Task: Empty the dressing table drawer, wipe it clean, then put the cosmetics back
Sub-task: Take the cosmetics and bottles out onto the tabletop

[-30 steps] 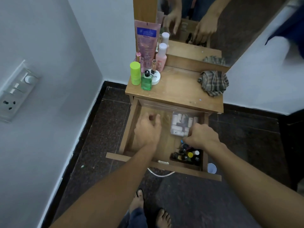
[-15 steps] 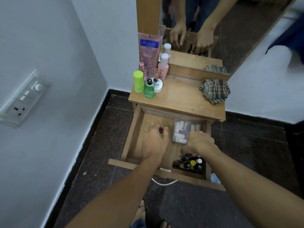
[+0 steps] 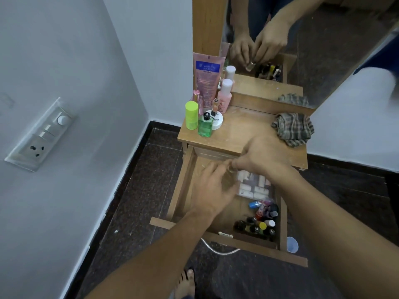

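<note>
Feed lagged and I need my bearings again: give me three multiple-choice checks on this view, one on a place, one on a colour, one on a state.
1. Where does the checked cloth lie?
A. On the floor.
B. On the tabletop, right side.
C. On a chair.

2. What colour is the tall tube at the tabletop's back left?
A. Pink.
B. Black.
C. Yellow.

3. What are the left hand and right hand doing?
A. Resting flat on the tabletop.
B. Wiping with the cloth.
C. Together holding a small clear bottle over the open drawer.

Answers:
1 B: the cloth sits bunched near the tabletop's right edge.
2 A: its body is pink, with a blue label.
3 C: both hands curl round the bottle above the drawer, though blur hides its details.
</note>
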